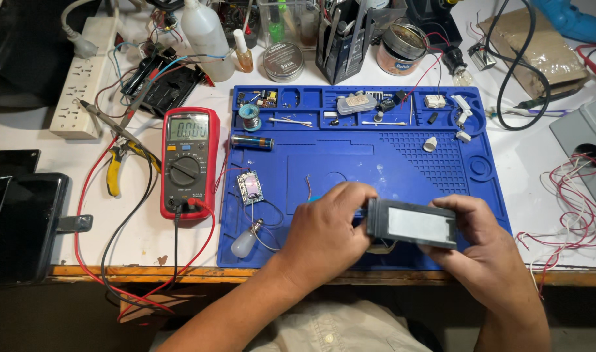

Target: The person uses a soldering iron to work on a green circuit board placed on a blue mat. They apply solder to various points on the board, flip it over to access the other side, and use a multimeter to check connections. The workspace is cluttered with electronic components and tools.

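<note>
Both hands grip one dark rectangular panel meter [412, 223] above the blue mat's [389, 163] front edge: left hand [327, 225] closed on its end, right hand [484, 238] likewise.

You have bright, even light from above on the white bench top [559, 140], with soft shadows. The meter's screen [188, 127] reads sharp. Dark falls off below the bench edge and at far left. Your hands look slightly soft, perhaps from motion.
</note>
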